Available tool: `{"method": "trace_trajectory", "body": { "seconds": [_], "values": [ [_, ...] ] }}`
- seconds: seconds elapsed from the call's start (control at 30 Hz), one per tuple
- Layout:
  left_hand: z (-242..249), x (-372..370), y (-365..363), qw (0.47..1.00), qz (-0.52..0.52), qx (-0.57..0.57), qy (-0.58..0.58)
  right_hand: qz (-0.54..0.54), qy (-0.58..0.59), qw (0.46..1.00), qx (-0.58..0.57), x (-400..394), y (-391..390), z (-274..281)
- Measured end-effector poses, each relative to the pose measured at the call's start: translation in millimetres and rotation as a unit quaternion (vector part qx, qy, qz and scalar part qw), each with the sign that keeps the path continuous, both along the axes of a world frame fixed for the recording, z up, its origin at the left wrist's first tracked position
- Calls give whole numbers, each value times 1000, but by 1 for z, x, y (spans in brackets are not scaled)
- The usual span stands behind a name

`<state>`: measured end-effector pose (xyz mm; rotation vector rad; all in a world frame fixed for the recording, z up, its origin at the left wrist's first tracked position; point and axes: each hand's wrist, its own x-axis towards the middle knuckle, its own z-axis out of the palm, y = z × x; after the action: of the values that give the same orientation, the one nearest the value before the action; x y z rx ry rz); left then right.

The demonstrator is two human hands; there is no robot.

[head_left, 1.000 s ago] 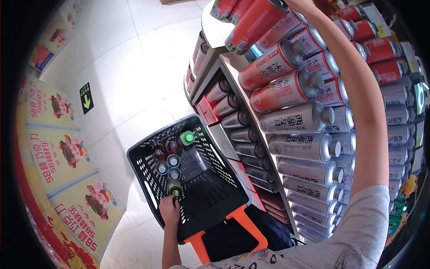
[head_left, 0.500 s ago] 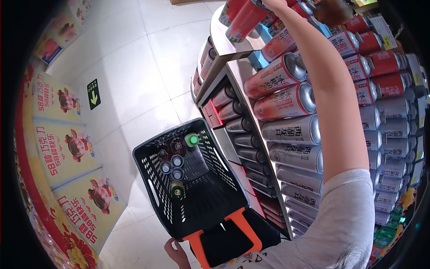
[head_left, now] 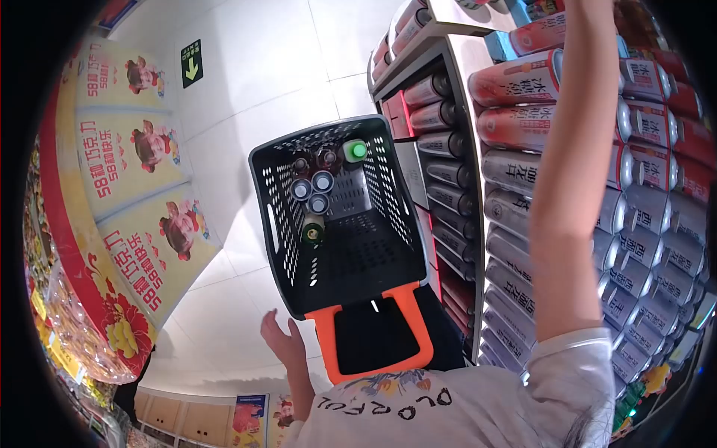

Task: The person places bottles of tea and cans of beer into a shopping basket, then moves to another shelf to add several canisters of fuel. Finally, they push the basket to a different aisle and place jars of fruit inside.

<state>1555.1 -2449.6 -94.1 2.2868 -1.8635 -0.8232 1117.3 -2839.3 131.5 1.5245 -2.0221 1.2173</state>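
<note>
My left hand (head_left: 285,337) hangs in the air left of the basket's orange handle (head_left: 413,321), fingers apart and holding nothing. The black shopping basket (head_left: 261,194) stands in front of me. Several bottles are in it, among them one with a green cap (head_left: 358,151), white-capped bottles (head_left: 323,181) and a dark green bottle (head_left: 312,233). My right forearm (head_left: 569,172) reaches up across the stacked cans; the hand itself is cut off by the top edge. Near that arm are red-and-white cans (head_left: 515,79) and silver cans (head_left: 511,203).
A wooden shelf unit (head_left: 464,82) with dark cans (head_left: 450,173) runs along the basket's right side. On the left is a yellow promotional display (head_left: 123,149), with packaged goods (head_left: 75,313) beside it. A green exit sign (head_left: 192,63) marks the tiled floor (head_left: 254,60).
The view has shifted, so the basket and shelf sit farther right and higher. My right hand, earlier at a red can, has left the frame. More of my left hand shows, fingers spread.
</note>
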Motion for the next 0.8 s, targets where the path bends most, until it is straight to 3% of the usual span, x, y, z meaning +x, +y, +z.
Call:
{"method": "trace_trajectory", "body": {
  "seconds": [0.03,0.1,0.13,0.17,0.2,0.23,0.27,0.3,0.33,0.37,0.4,0.43,0.5,0.63,0.67,0.8],
  "values": [
    [-14,6,2,999,-10,-10,-38,53,-19,998,-31,23,32,-16],
    [-61,27,20,991,100,89,15,121,-82,989,-28,58,94,-72],
    [-67,31,7,923,233,296,84,133,-126,983,2,72,126,-111],
    [-67,26,-2,846,322,383,182,114,-131,971,167,89,159,-143],
    [-63,16,-13,807,329,455,185,119,-73,944,300,88,199,-203],
    [-76,16,1,786,325,479,215,101,-148,872,455,90,251,-259],
    [-88,22,15,804,324,445,222,72,-198,808,550,93,311,-307],
    [-99,25,23,821,321,410,232,36,-57,794,605,100,369,-338],
    [-112,27,24,865,280,372,188,15,-46,685,726,111,372,-314],
    [-118,32,18,902,239,329,142,-2,-114,680,724,116,372,-310],
    [-120,36,15,934,198,284,92,5,-116,722,682,116,378,-317],
    [-125,40,9,941,187,272,78,9,-119,763,635,116,380,-327],
    [-118,39,-13,952,159,256,48,44,-107,769,628,114,372,-323],
    [-128,37,-51,954,110,271,58,45,-121,781,612,101,342,-326],
    [-136,38,-53,971,92,215,52,46,-110,786,606,98,336,-330],
    [-135,31,-100,941,111,306,94,43,-87,792,603,88,294,-316]
  ]
}}
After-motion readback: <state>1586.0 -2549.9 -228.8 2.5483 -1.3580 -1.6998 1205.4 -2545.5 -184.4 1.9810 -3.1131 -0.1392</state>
